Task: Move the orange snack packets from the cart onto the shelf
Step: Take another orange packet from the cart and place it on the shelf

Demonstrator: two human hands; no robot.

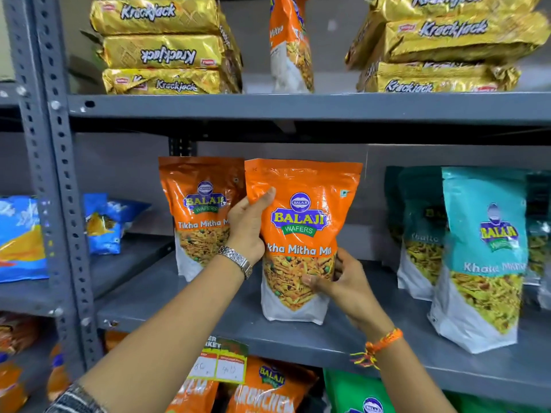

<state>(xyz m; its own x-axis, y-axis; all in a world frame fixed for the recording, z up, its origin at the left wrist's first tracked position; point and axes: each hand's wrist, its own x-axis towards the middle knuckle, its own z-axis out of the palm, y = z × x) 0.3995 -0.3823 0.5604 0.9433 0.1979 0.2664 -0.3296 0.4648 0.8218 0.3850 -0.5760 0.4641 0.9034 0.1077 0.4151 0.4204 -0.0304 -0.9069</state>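
An orange Balaji snack packet [301,204] stands upright on the grey middle shelf [208,320]. My left hand [249,226] grips its upper left edge, thumb across the front. My right hand [343,286] holds its lower right side. Just behind and to the left stands a second orange packet [199,204] of the same kind, partly hidden by my left hand. A third orange packet [290,46] stands on the shelf above. The cart is out of view.
Teal Balaji packets [483,251] stand to the right on the same shelf. Gold Krackjack stacks [167,49] fill the top shelf. Blue packets [101,222] lie left of the perforated upright [56,186]. Price tags [217,365] hang from the shelf edge above orange and green packets.
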